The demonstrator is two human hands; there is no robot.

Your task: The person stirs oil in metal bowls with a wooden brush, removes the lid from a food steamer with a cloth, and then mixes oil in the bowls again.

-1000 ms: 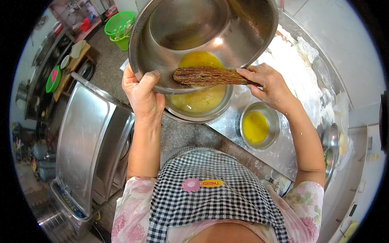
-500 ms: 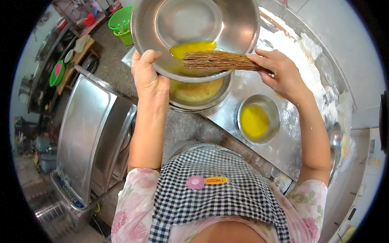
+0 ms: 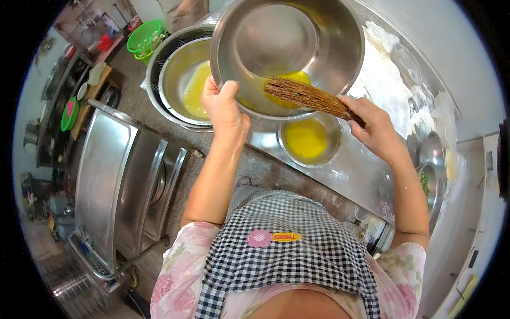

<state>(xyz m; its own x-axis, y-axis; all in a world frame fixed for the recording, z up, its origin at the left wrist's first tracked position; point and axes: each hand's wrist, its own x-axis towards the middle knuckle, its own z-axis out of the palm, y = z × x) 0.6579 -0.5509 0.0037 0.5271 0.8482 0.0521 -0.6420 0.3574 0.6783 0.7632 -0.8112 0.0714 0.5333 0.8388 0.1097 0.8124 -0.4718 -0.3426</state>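
My left hand (image 3: 226,109) grips the rim of a large steel mixing bowl (image 3: 340,42), which is tilted toward me. Yellow liquid (image 3: 297,80) has pooled at the bowl's lower side. My right hand (image 3: 374,125) is closed around one end of a brown bundled-twig whisk (image 3: 313,98), whose other end lies over the pool inside the bowl. Just below the tilted rim, a smaller steel bowl (image 3: 336,149) with yellow liquid rests on the metal table. To the left, another steel bowl (image 3: 169,80) holds pale yellow liquid and sits in a perforated basin.
White flour (image 3: 374,69) covers the back of the metal table (image 3: 350,178). Steel bowls (image 3: 433,146) stand along the right edge, one with something green inside. On the left are metal trays (image 3: 103,175) and a green basket (image 3: 144,36). Part of another person (image 3: 183,13) shows at the top.
The tilted mixing bowl and whisk have moved right, from above the left bowl to over the smaller bowl on the table. Both hands have kept their holds. Another person has come into view.
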